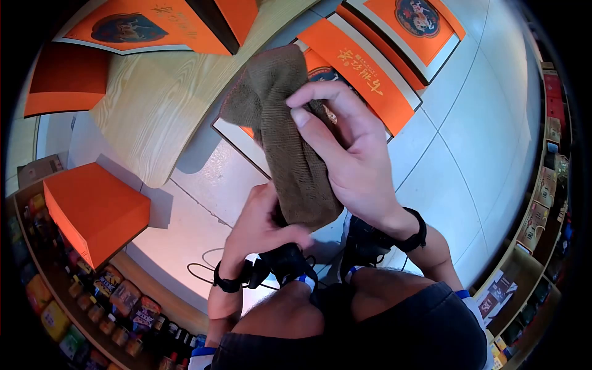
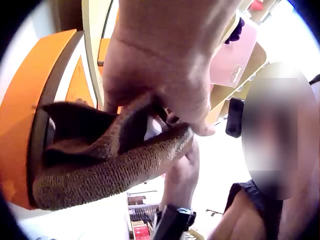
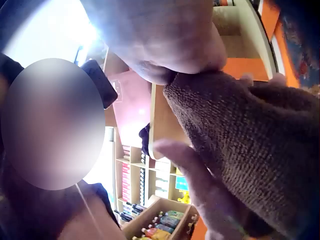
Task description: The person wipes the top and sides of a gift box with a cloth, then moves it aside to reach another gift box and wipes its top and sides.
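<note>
A folded brown towel (image 1: 287, 142) with a ribbed, fuzzy weave hangs upright in front of me in the head view. Its lower end sits in my left hand (image 1: 262, 219), whose thumb lies along the near side while the fingers go out of sight behind the fabric. On the other side my right hand (image 1: 357, 154) pinches the towel's edge between thumb and forefinger. In the left wrist view, the towel (image 2: 110, 170) shows loose, open folds under the left hand (image 2: 155, 75). The right wrist view has the towel (image 3: 250, 145) stretching away from the right hand (image 3: 170, 40).
Orange gift boxes (image 1: 364, 74) with gold lettering lie on the tiled floor beyond the towel. More orange boxes (image 1: 142, 28) stand on a pale wooden table (image 1: 154, 92) at left. An orange box (image 1: 95, 209) rests above shelves of packaged goods. Another shelf (image 1: 524, 265) lines the right.
</note>
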Action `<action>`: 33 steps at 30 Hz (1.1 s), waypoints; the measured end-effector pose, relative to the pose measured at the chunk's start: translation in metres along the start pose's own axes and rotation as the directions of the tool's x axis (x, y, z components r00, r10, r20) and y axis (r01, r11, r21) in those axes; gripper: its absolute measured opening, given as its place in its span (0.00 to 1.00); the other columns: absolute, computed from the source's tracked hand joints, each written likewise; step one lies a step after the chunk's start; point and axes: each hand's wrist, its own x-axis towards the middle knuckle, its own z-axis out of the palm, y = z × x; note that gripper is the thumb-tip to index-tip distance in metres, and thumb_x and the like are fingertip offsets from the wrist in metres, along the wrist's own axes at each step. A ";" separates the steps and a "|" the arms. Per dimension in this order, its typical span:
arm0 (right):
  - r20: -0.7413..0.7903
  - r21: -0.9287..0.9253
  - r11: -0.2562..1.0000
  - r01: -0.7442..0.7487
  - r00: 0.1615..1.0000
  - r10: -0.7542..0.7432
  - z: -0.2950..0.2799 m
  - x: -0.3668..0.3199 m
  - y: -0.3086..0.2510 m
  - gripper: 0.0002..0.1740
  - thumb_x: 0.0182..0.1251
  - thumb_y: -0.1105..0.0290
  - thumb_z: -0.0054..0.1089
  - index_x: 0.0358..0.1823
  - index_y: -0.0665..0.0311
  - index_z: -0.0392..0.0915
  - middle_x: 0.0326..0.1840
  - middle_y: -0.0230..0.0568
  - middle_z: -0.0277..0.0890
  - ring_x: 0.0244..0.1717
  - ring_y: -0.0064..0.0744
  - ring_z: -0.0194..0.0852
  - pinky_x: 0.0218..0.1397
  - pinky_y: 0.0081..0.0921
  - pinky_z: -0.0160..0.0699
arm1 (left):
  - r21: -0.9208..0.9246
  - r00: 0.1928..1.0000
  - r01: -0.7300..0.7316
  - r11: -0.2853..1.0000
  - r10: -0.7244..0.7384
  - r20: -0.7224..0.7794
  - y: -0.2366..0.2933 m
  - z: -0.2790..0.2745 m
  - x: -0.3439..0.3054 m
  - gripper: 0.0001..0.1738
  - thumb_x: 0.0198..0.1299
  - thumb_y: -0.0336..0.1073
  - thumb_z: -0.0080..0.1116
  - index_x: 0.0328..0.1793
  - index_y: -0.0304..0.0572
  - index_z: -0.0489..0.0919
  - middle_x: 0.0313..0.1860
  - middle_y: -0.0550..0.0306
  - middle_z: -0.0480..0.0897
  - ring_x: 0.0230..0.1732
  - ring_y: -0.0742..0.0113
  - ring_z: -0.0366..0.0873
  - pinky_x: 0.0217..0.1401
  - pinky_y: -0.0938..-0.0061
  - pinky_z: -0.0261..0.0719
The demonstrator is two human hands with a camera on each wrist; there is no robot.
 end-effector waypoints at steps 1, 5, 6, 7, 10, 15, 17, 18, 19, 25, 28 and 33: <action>-0.029 -0.064 0.998 0.003 1.000 -0.005 0.001 0.000 0.004 0.11 0.83 0.77 0.56 0.61 0.66 0.77 0.58 0.34 0.77 0.60 0.23 0.79 0.60 0.22 0.80 | 0.001 1.000 0.001 1.000 -0.001 0.002 0.000 0.005 0.002 0.35 0.56 0.50 0.82 0.60 0.30 0.81 0.42 0.49 0.89 0.41 0.56 0.91 0.47 0.66 0.85; 0.024 -0.635 0.762 0.128 0.989 -0.145 -0.018 -0.004 0.011 0.21 0.79 0.63 0.64 0.69 0.59 0.80 0.73 0.51 0.70 0.67 0.40 0.77 0.69 0.34 0.78 | 0.159 0.999 -0.034 0.987 0.039 -0.032 0.003 0.009 0.004 0.07 0.63 0.29 0.72 0.46 0.37 0.89 0.39 0.51 0.90 0.36 0.54 0.90 0.41 0.66 0.84; 0.053 -0.687 0.723 0.072 0.997 -0.049 -0.025 -0.006 0.007 0.30 0.75 0.47 0.68 0.70 0.55 0.81 0.79 0.59 0.62 0.74 0.55 0.72 0.75 0.43 0.73 | 0.184 0.996 -0.079 0.980 0.087 -0.033 0.003 0.005 0.002 0.05 0.62 0.27 0.72 0.44 0.37 0.89 0.38 0.51 0.90 0.36 0.55 0.90 0.41 0.66 0.84; 0.052 -0.687 0.723 0.071 0.997 -0.048 -0.033 -0.007 0.004 0.30 0.75 0.47 0.68 0.70 0.55 0.81 0.79 0.59 0.62 0.74 0.55 0.72 0.75 0.43 0.73 | 0.210 0.990 -0.125 0.970 0.135 -0.033 0.004 0.001 0.000 0.04 0.61 0.26 0.71 0.41 0.37 0.90 0.37 0.51 0.90 0.36 0.55 0.89 0.41 0.67 0.84; 0.242 -0.876 0.412 0.251 0.967 -0.074 -0.048 -0.011 0.001 0.56 0.48 0.21 0.68 0.69 0.58 0.82 0.79 0.57 0.65 0.78 0.59 0.68 0.79 0.48 0.69 | 0.245 0.978 -0.198 0.949 0.209 -0.021 0.005 -0.006 -0.003 0.05 0.57 0.23 0.72 0.38 0.40 0.91 0.37 0.54 0.90 0.37 0.54 0.89 0.41 0.66 0.83; 0.629 -0.278 0.953 0.119 0.772 0.087 -0.053 -0.011 -0.007 0.56 0.39 0.49 0.93 0.71 0.62 0.75 0.70 0.51 0.76 0.67 0.51 0.81 0.68 0.39 0.81 | 0.288 0.918 -0.241 0.927 0.314 -0.242 0.001 0.001 -0.011 0.09 0.52 0.27 0.80 0.39 0.41 0.92 0.48 0.52 0.88 0.48 0.53 0.87 0.49 0.60 0.82; 0.522 -0.317 0.942 0.108 0.850 0.078 -0.042 -0.019 -0.003 0.66 0.33 0.48 0.96 0.77 0.63 0.69 0.74 0.47 0.74 0.74 0.45 0.75 0.76 0.39 0.74 | 0.457 0.830 -0.272 0.847 0.447 -0.334 0.003 0.001 -0.007 0.17 0.47 0.33 0.87 0.43 0.39 0.92 0.57 0.49 0.81 0.58 0.51 0.81 0.62 0.57 0.79; 0.513 -0.338 0.937 0.084 0.852 0.109 -0.040 -0.023 -0.001 0.65 0.37 0.57 0.96 0.79 0.64 0.64 0.75 0.46 0.71 0.75 0.42 0.73 0.76 0.38 0.74 | 0.435 0.826 -0.234 0.869 0.414 -0.383 0.000 0.003 -0.010 0.22 0.45 0.35 0.88 0.46 0.38 0.92 0.59 0.49 0.77 0.62 0.49 0.78 0.71 0.54 0.74; 0.512 -0.338 0.938 0.082 0.852 0.110 -0.037 -0.027 0.005 0.65 0.37 0.57 0.96 0.79 0.64 0.64 0.75 0.46 0.71 0.75 0.42 0.73 0.76 0.38 0.74 | 0.435 0.827 -0.233 0.870 0.413 -0.382 -0.001 0.004 -0.007 0.22 0.45 0.35 0.88 0.46 0.38 0.92 0.59 0.49 0.77 0.62 0.49 0.78 0.71 0.54 0.74; 0.365 -0.364 0.931 0.032 0.924 0.112 -0.044 -0.035 0.023 0.45 0.54 0.76 0.76 0.74 0.63 0.63 0.68 0.45 0.70 0.73 0.39 0.69 0.76 0.34 0.68 | 0.314 0.872 -0.162 0.935 0.285 -0.398 -0.010 -0.009 -0.011 0.19 0.51 0.32 0.84 0.47 0.33 0.88 0.57 0.46 0.83 0.57 0.54 0.83 0.65 0.61 0.81; -0.011 -0.493 0.870 0.028 0.999 -0.038 -0.046 -0.026 0.027 0.35 0.54 0.77 0.71 0.67 0.62 0.71 0.62 0.49 0.77 0.61 0.50 0.83 0.63 0.36 0.81 | 0.219 0.808 -0.128 0.967 0.230 -0.542 -0.034 -0.027 -0.010 0.03 0.69 0.24 0.64 0.45 0.33 0.81 0.55 0.43 0.86 0.55 0.57 0.87 0.62 0.65 0.83; -0.001 -0.759 0.618 0.204 0.949 -0.315 -0.030 -0.002 0.030 0.34 0.51 0.76 0.77 0.63 0.61 0.77 0.56 0.45 0.79 0.53 0.49 0.86 0.51 0.34 0.86 | 0.643 0.721 0.167 0.747 0.352 -0.597 -0.039 -0.064 0.020 0.13 0.80 0.29 0.54 0.64 0.33 0.81 0.66 0.43 0.84 0.71 0.56 0.80 0.76 0.62 0.73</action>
